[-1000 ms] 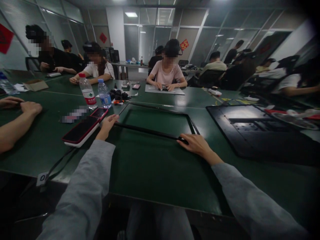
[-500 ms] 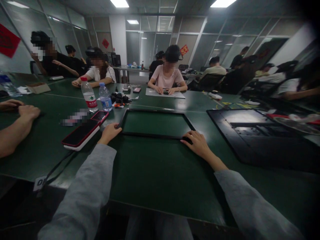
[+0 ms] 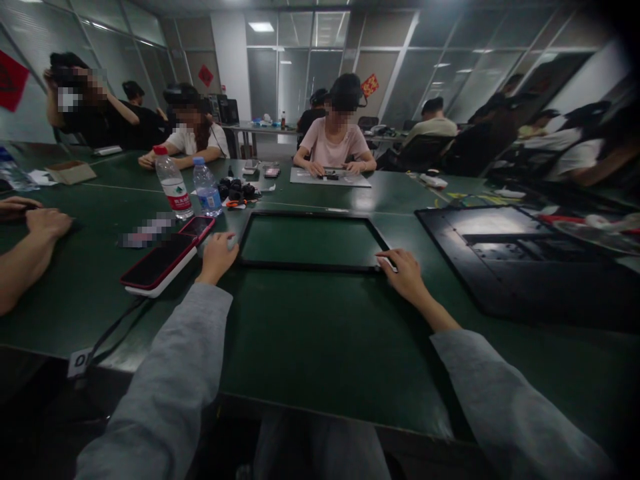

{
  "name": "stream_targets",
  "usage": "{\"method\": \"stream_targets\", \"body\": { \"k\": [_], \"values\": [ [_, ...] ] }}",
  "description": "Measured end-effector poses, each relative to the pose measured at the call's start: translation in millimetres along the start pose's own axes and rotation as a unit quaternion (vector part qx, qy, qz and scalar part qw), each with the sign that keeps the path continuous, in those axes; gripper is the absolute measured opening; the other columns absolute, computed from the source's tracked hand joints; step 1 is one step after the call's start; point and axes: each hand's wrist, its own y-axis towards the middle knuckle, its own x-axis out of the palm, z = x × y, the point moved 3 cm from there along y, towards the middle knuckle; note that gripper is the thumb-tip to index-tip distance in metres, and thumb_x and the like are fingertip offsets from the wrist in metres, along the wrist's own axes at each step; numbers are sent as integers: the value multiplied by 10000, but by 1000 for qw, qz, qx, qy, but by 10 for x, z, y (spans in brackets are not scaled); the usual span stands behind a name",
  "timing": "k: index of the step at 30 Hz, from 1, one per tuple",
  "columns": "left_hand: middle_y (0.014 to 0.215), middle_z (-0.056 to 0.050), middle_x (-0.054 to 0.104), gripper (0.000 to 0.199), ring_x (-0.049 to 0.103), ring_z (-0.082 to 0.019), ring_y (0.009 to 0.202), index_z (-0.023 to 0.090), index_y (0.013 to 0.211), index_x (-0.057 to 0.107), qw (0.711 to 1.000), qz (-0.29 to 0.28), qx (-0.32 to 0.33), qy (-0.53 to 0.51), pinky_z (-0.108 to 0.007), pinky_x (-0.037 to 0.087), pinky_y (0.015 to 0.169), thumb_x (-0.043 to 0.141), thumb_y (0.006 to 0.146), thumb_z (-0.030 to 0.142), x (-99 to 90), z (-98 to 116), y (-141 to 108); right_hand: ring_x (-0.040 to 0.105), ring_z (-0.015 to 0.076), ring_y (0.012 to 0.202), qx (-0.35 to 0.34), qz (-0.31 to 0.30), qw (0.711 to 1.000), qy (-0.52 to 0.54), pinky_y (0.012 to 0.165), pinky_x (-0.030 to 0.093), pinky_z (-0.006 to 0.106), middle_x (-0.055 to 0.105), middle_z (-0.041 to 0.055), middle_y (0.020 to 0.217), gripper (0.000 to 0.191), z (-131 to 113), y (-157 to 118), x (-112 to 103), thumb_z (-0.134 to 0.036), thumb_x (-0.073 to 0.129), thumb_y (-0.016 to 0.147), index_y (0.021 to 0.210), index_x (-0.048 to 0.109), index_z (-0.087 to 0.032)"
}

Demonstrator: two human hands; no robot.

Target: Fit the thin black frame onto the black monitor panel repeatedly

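A thin black rectangular frame lies flat on the green table, its inside showing the tabletop. Just off its near left corner is my left hand, fingers curled, with a small greyish patch at the fingertips that I cannot make out. At the near right corner, my right hand pinches a small white piece between thumb and fingers, over the frame's edge. What the white piece is made of does not show.
Left of my left hand lie a red-edged phone and two bottles, one red-capped, one blue-capped. A large black panel lies right. A co-worker's hand rests at far left; others sit across the table.
Both hands have let go of the frame's near corners. The left fingers have curled in beside it; the right hand has moved slightly right, and a white piece now shows in it.
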Motion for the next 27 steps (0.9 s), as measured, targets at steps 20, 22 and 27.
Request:
{"method": "stream_targets", "body": {
  "k": [20, 22, 27],
  "values": [
    [1254, -95, 752, 301, 614, -383, 1269, 275, 926, 816, 980, -167, 95, -48, -562, 437, 1083, 860, 789, 539, 158, 329, -173, 412, 399, 1448, 29, 156, 977, -142, 1118, 384, 613, 437, 231, 1586, 739, -288, 15, -533, -465, 432, 1031, 1702, 280, -195],
    [1233, -97, 755, 315, 625, -382, 1245, 273, 956, 810, 982, -161, 89, -51, -560, 443, 1075, 850, 799, 543, 165, 309, -164, 430, 404, 1426, 36, 143, 979, -142, 1111, 384, 618, 469, 245, 1555, 772, -241, -1, -536, -461, 420, 1032, 1714, 212, -165],
    [1212, -109, 758, 350, 645, -378, 1204, 259, 1013, 791, 983, -158, 76, -45, -543, 468, 1050, 820, 826, 553, 157, 307, -161, 412, 385, 1425, 69, 136, 977, -147, 1138, 358, 601, 476, 243, 1552, 797, -136, -22, -555, -469, 425, 1033, 1714, 151, -159]
  ]
}}
